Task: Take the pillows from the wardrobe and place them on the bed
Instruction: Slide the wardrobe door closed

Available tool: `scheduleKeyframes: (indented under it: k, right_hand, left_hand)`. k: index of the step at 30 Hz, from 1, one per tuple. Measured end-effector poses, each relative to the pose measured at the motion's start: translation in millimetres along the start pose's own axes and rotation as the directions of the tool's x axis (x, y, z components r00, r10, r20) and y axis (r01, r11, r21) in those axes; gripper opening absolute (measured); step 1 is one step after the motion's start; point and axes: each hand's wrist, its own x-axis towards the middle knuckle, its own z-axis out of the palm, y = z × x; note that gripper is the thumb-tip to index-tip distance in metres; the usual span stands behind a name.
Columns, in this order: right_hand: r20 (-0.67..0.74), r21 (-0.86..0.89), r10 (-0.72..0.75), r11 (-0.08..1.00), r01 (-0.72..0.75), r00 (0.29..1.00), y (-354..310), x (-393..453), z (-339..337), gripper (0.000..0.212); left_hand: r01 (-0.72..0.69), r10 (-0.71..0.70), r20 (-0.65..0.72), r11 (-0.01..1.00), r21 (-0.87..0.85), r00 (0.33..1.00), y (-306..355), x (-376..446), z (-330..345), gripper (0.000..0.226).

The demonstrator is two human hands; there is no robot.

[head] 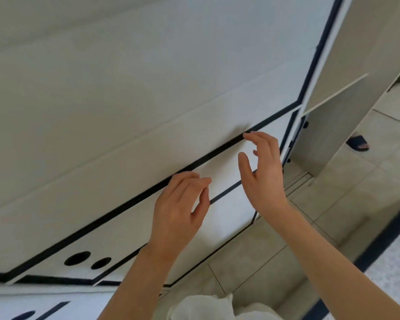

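A white wardrobe (125,100) with black gaps between its panels fills most of the head view, tilted. Both hands are raised in front of its lower drawer fronts. My left hand (180,209) has its fingers curled and apart, fingertips near the black gap above a drawer front (219,167). My right hand (263,167) is open, fingertips touching the same black gap further right. Neither hand holds anything. No pillows and no bed are in view.
An open white wardrobe door (333,125) stands to the right. Two round black holes (77,258) mark a lower drawer front. Beige floor tiles (252,257) lie below. A foot in a dark sandal (358,143) stands at the right.
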Motion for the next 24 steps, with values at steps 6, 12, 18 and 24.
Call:
scheduleKeyframes:
  k: [6,12,18,24]
  right_hand:
    - [0.01,-0.059,-0.044,0.997,0.045,0.999,-5,20,9,0.061]
    - [0.075,0.071,0.133,0.988,-0.138,0.988,-4,43,22,0.085]
    - [-0.011,0.054,0.135,0.989,-0.134,0.991,7,57,35,0.088]
    - [-0.063,0.024,0.12,0.993,-0.119,0.991,35,79,24,0.086]
  left_hand:
    - [-0.081,0.134,-0.109,0.914,0.396,0.985,-6,22,-10,0.027]
    - [-0.097,0.09,0.049,0.671,0.735,0.995,-26,19,14,0.055]
    - [-0.124,0.092,0.088,0.543,0.831,0.992,-32,20,34,0.067]
    - [-0.136,0.108,0.092,0.544,0.828,0.99,-23,41,65,0.066]
